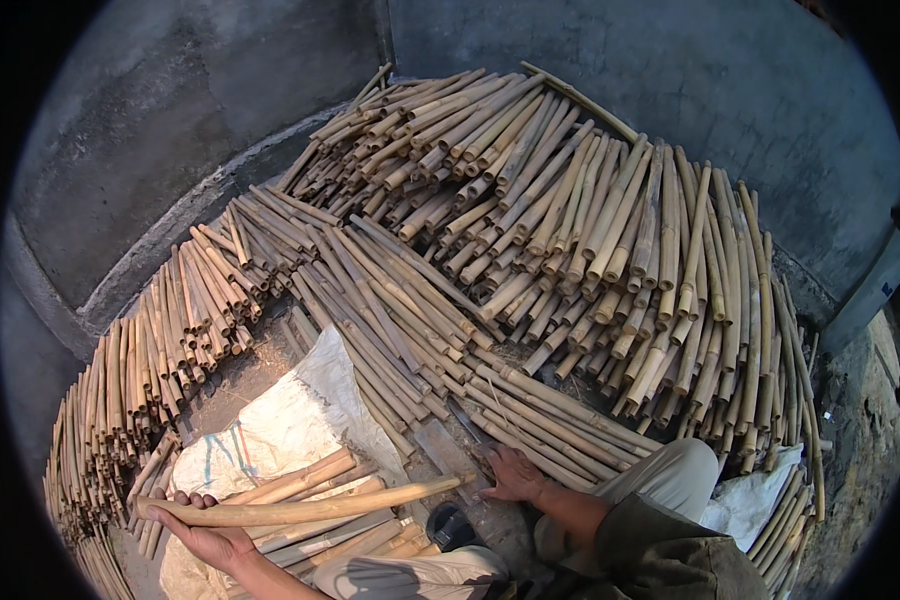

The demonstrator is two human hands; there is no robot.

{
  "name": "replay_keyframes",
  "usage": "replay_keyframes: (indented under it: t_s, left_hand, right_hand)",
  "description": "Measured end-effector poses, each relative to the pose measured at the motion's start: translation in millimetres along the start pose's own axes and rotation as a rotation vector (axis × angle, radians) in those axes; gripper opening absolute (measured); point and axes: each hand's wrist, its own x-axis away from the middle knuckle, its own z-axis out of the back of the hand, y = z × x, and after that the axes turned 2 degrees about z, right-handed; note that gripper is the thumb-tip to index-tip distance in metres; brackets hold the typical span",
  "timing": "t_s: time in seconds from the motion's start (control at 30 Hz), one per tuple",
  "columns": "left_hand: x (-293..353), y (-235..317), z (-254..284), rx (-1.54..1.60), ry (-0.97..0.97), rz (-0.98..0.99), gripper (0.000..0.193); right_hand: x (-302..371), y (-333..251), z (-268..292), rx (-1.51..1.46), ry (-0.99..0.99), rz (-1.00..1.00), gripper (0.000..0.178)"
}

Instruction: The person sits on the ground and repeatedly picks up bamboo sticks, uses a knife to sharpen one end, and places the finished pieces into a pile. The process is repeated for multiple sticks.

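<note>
My left hand (210,535) is closed round the left end of a pale bamboo pole (310,510). The pole lies nearly level across the lower part of the head view, above a small heap of cut bamboo (355,545). Low and right of the pole's other end, my right hand (515,475) reaches down with its fingers apart; I see nothing held in it. Just beyond that hand lie a flat grey board (442,447) and a narrow dark strip (468,420), whose near end is hidden by the fingers.
A white woven sack (300,405) is spread on the ground. Large stacks of bamboo poles (570,220) rise ahead and right, with more (170,330) along the left wall. Grey walls (630,60) enclose the corner. My sandalled foot (452,525) is near the small heap.
</note>
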Motion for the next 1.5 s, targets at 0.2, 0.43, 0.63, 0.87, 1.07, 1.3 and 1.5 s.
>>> replay_keyframes:
  t_s: [0.2, 0.43, 0.63, 0.87, 1.07, 1.3, 1.5]
  left_hand:
    - [26, -15, -37, -0.031, 0.046, -0.125, 0.057]
    - [55, 1, -60, 0.009, 0.004, -0.135, 0.055]
    - [62, 2, -73, 0.014, -0.121, -0.045, 0.061]
    - [46, 15, -60, -0.007, -0.097, -0.122, 0.069]
    - [37, 29, -37, 0.043, -0.108, -0.116, 0.040]
    - [40, 34, -38, -0.029, -0.047, -0.148, 0.041]
    - [55, 33, -53, -0.107, -0.019, -0.195, 0.054]
  right_hand:
    - [11, 36, -29, -0.041, -0.184, -0.349, 0.068]
    - [-7, 24, -33, -0.158, -0.154, -0.636, 0.058]
    - [-23, 18, 11, -0.369, -0.337, -0.457, 0.036]
    - [2, -18, 17, -0.685, -0.114, -0.365, 0.046]
    - [2, -44, 36, -0.517, -0.013, -0.325, 0.037]
    - [-3, -65, 23, -0.722, 0.333, 0.048, 0.032]
    - [-12, -59, -13, -0.274, -0.064, -0.252, 0.034]
